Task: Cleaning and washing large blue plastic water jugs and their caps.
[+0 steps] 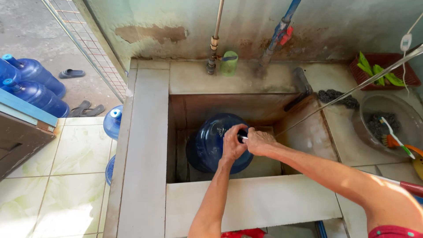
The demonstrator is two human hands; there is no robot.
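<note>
Wet concrete basin walls (308, 132) crowd the blue water jug (211, 143), so its neck could slip from the left hand (232, 143) and right hand (259, 141), both fingers clenched around it.

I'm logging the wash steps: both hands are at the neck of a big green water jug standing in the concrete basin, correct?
Not quite. The head view shows both the left hand and the right hand at the neck of a big jug in the concrete basin, but the jug is dark blue, not green.
</note>
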